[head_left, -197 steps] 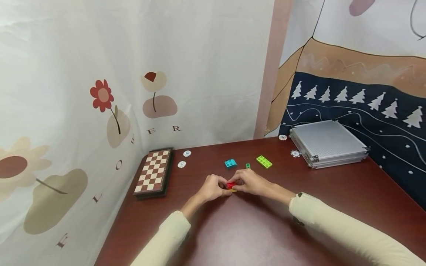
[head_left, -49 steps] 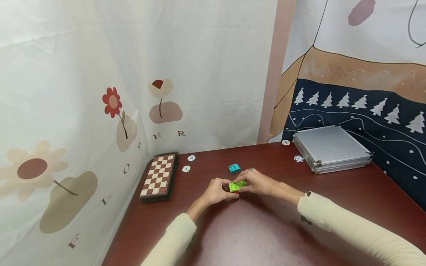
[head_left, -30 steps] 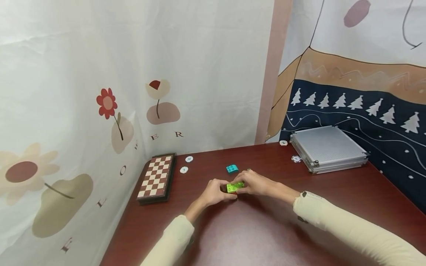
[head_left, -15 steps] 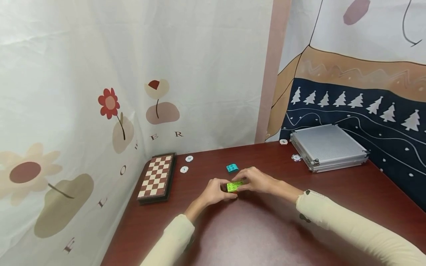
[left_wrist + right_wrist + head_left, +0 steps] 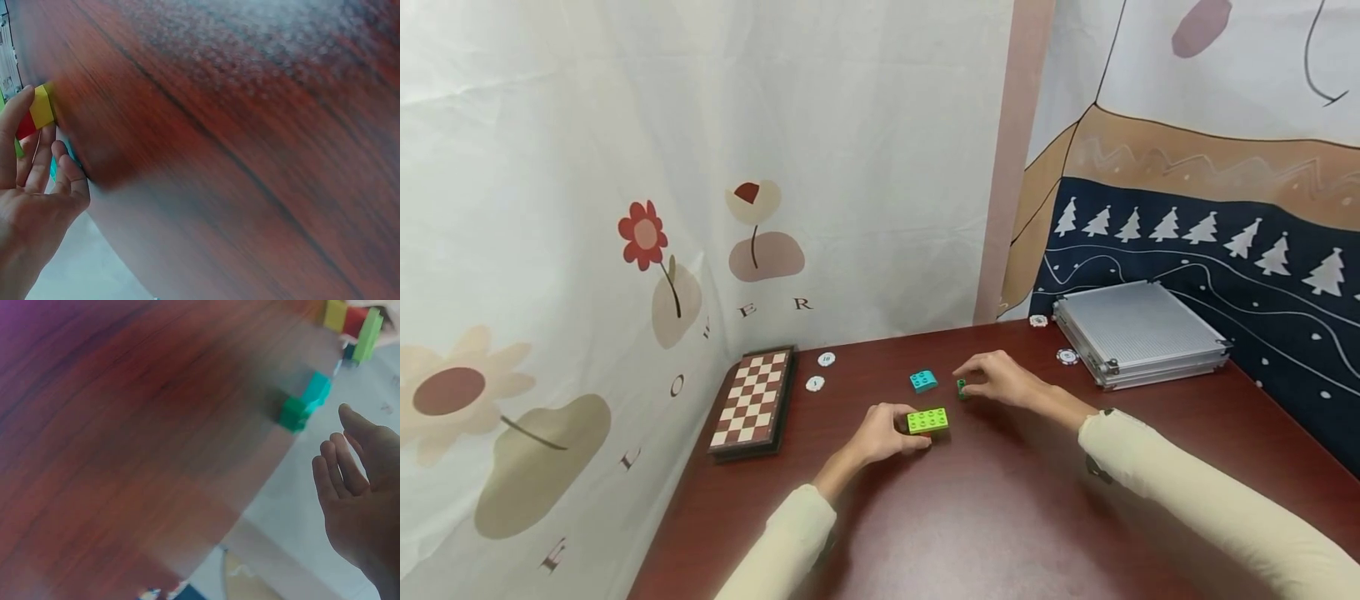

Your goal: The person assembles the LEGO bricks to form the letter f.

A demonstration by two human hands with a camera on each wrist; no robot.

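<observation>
My left hand point(image 5: 880, 433) holds a stack of toy building bricks between thumb and fingers. On top of it sits a long lime-green brick point(image 5: 927, 420). In the left wrist view a red brick point(image 5: 26, 127) shows under the lime one, with a yellow brick point(image 5: 42, 107) below that. My right hand point(image 5: 1003, 381) is over a small dark green brick point(image 5: 961, 389), partly hidden by the thumb. The right wrist view shows its fingers point(image 5: 340, 465) loosely bent and spread, apart from the green brick. A turquoise brick point(image 5: 923, 381) with a curved end lies just left of it.
A folding chessboard point(image 5: 752, 402) lies at the left of the brown table point(image 5: 970, 517). Two white chips point(image 5: 826, 359) are beside it. At the back right stands a silver case point(image 5: 1142, 329), with two more chips point(image 5: 1067, 357) at its left. Printed cloth point(image 5: 865, 167) hangs behind.
Since 6.6 s ago the lime-green brick has come from the table onto the red brick. In the last half second my right hand has left the stack and moved right and farther back.
</observation>
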